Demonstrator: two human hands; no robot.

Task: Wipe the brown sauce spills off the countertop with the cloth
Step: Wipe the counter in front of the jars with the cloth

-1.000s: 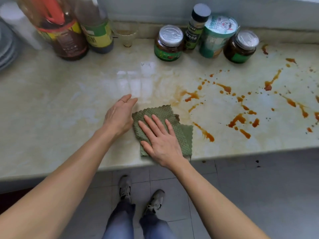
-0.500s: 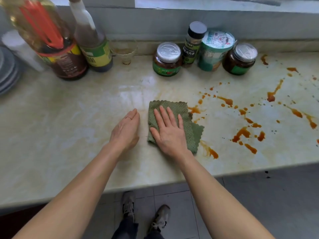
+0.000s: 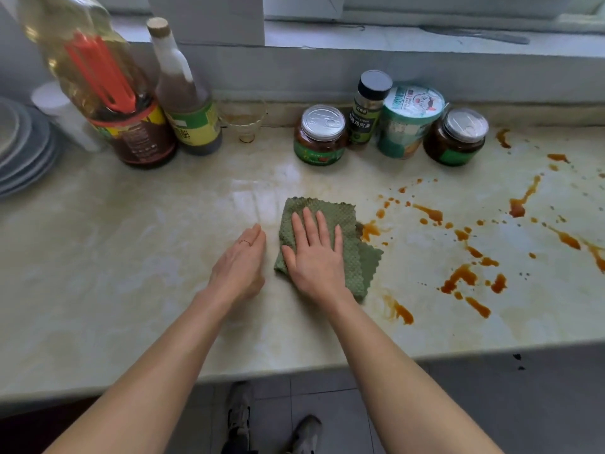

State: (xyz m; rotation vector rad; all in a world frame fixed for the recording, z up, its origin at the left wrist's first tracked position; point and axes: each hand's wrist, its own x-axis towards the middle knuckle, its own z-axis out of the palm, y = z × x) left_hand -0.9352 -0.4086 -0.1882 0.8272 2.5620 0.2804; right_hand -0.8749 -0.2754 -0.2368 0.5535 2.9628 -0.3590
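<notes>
Cloth (image 3: pixel 330 209) lies under flat right hand (image 3: pixel 316 260) (spills (image 3: pixel 370 229) at its right edge), flat left hand (image 3: pixel 240 267) beside.

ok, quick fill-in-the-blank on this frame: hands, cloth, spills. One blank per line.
1. The right hand presses flat on the ____ cloth.
2. The left hand lies on the countertop, just to the ____ of the cloth.
3. Most of the brown sauce spills lie to the ____ of the cloth.

Missing words: green; left; right.
</notes>
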